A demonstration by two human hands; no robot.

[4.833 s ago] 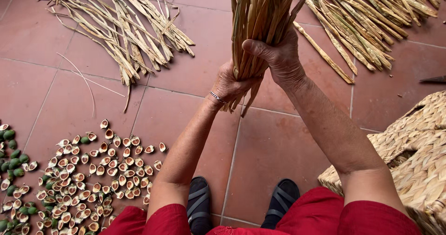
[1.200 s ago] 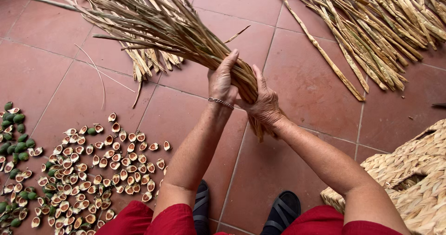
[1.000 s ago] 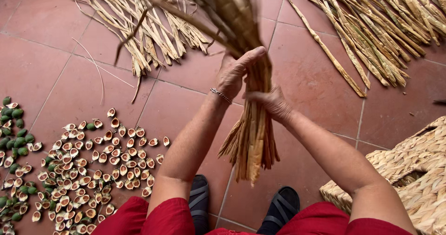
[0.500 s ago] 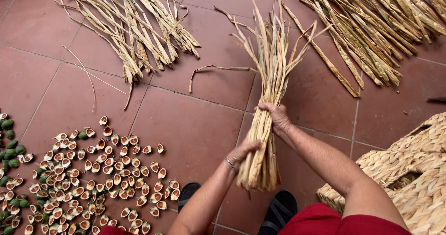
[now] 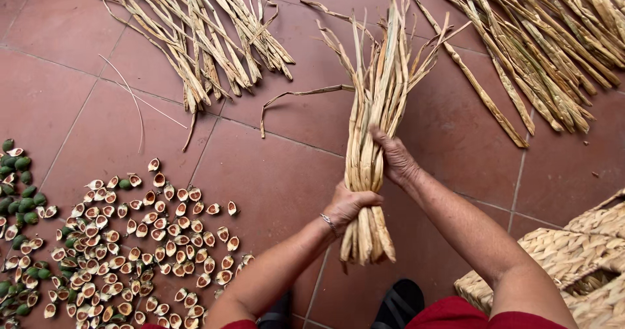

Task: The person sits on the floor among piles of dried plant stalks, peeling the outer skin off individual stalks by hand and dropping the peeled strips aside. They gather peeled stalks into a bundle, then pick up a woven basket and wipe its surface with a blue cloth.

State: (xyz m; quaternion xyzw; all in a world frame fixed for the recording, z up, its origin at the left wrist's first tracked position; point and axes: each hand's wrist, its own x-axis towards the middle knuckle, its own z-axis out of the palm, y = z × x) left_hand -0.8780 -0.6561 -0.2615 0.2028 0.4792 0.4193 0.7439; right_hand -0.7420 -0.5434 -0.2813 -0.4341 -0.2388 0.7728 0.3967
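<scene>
I hold a bundle of dried straw-coloured reed stalks [image 5: 374,117] upright over the red tiled floor. My left hand [image 5: 348,205] is wrapped around the bundle near its lower cut ends. My right hand [image 5: 394,156] grips the same bundle just above, from the right side. The stalk tips fan out toward the top of the view, and one loose strand droops to the left.
A loose pile of dried stalks [image 5: 202,36] lies at upper left, a larger pile [image 5: 553,42] at upper right. Split nut halves [image 5: 130,238] and green nuts [image 5: 19,192] are spread at lower left. A woven basket [image 5: 573,257] sits at lower right. My dark shoes [image 5: 397,303] are below.
The bundle swung from tilted left to upright and came lower in front of me. My hands slid down to grip it near its cut ends.
</scene>
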